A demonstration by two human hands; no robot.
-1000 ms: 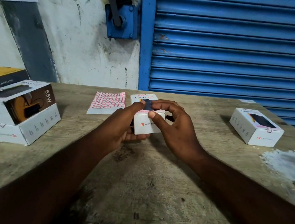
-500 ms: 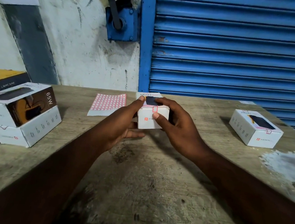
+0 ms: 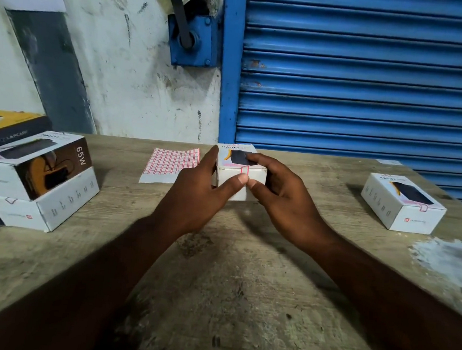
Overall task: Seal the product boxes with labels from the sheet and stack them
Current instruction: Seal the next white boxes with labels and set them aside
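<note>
Hands: both grasp one box.
- Left hand (image 3: 198, 189): holds the box (image 3: 258, 173) from its left side, with the forefinger up along that side and the thumb on the near face.
- Right hand (image 3: 283, 195): holds it from the right, with the fingers curled over the top and the thumb on the near face. The two thumb tips almost touch.
- Box: white, mid-table, just beyond the hands. I cannot tell whether it sits on the table (image 3: 229, 285) or is held a little above it.
- Label (image 3: 244, 170): red-edged, folded over the near top edge of the box, just above the thumbs.

Step in hand, as I read it from my end — pressing that label flat so the flap is sealed.

Outward:
- Sheet (image 3: 173, 162): a grid of red-edged labels, flat on the table, just left of the box and behind the left hand.
- Stack (image 3: 31, 164): two white boxes at far left, the upper one askew on the lower, each with a label at one edge.
- Right box (image 3: 401, 205): alone, well apart from the hands, with a label on its near edge.
- Dark box (image 3: 7, 127): yellow and black, behind the stack.
- Shutter (image 3: 365, 75): blue, behind the table.

Next move, in my judgement — rub the label down along the fold. Then either turn the box to check its far flap or carry it left and set it square on the stack. The tilted top box there could let it slide.
</note>
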